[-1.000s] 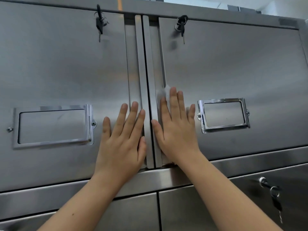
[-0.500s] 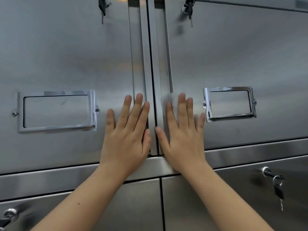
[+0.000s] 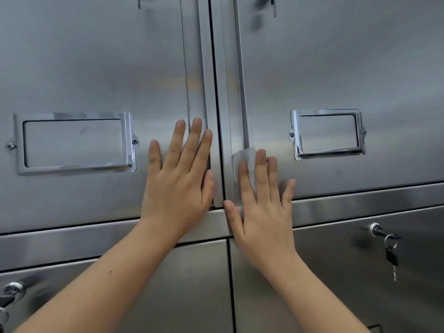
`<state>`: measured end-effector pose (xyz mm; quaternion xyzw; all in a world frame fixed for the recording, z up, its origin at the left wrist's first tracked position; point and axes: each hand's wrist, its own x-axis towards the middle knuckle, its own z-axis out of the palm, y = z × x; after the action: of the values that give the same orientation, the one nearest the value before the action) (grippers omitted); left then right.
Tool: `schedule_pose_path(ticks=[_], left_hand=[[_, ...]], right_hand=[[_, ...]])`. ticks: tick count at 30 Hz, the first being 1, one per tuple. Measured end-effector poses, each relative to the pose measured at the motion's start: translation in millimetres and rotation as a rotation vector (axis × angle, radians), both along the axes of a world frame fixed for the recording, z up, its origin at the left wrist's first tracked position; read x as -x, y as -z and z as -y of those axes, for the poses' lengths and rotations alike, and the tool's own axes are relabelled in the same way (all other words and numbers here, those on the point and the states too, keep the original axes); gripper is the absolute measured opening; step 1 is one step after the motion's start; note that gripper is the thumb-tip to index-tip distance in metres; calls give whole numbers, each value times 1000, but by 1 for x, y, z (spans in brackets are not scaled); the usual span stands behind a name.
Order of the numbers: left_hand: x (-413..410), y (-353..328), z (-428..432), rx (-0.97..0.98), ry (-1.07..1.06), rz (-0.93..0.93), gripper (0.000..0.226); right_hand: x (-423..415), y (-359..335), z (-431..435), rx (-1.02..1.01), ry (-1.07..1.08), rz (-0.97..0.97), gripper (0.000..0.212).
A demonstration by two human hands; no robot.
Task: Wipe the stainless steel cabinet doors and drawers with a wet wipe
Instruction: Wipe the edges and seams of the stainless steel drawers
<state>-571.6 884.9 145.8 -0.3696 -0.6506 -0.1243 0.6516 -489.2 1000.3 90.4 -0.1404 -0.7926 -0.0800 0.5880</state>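
Note:
Two stainless steel cabinet doors fill the view, a left door [image 3: 91, 68] and a right door [image 3: 348, 63], meeting at a vertical seam. My left hand [image 3: 177, 179] lies flat with straight fingers on the left door beside the seam. My right hand [image 3: 262, 205] presses a white wet wipe [image 3: 245, 159] flat against the right door's lower inner edge; the wipe shows above and between the fingers. The palm reaches down over the horizontal rail [image 3: 360, 207] below the doors.
Each door carries a chrome label frame, one on the left [image 3: 74, 143] and one on the right [image 3: 328, 133]. Below the rail are lower doors; a key with a ring [image 3: 390, 251] hangs from the right lock, another lock [image 3: 12, 292] sits at lower left.
My right hand with the wipe has slid down the right door's inner edge toward the rail. The view has tilted downward, so the upper keys have left the frame. My left hand stays put.

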Motion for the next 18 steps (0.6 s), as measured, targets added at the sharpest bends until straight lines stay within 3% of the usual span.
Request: schedule_pose_path(ticks=[7,14,18], left_hand=[[1,0,0,2,7,-5,59],[2,0,0,2,1,-5,59],[1,0,0,8,19,3,59]], right_hand=[[4,-34,-3,16,71,46,68],[-3,22,3,19,-48,-28,64],[-6,14,3,15,-18,2,65]])
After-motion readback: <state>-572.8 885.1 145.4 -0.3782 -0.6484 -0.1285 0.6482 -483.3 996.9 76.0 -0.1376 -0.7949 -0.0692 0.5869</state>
